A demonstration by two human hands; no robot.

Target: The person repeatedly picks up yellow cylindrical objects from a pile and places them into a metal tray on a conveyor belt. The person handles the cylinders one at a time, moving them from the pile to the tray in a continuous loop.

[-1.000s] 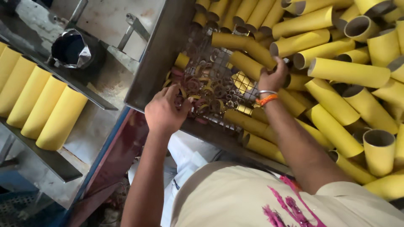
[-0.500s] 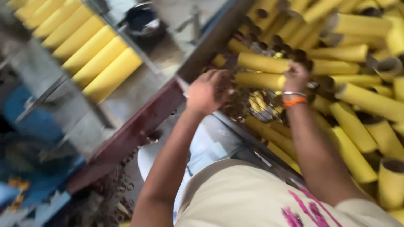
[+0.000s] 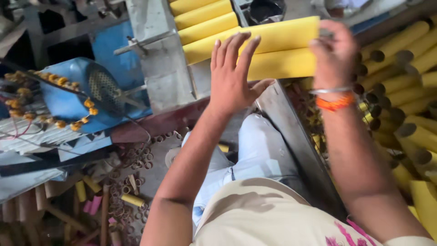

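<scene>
The person has lifted two yellow cardboard tubes (image 3: pixel 282 48) out of the bin of tubes (image 3: pixel 409 114). The right hand (image 3: pixel 334 52) grips their end, the left hand (image 3: pixel 232 75) lies spread flat against them (fingers straight). They are now held above the grey machine tray (image 3: pixel 157 68), beside the tubes already lying there.

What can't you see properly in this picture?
Head view only:
- The two yellow tubes: their right ends are hidden behind the right hand, and the left hand covers part of them.
- The black pot is cut off by the top edge.
- The small rings on the floor are too small and blurred to count.
- The pile of tubes runs off the right edge.
</scene>
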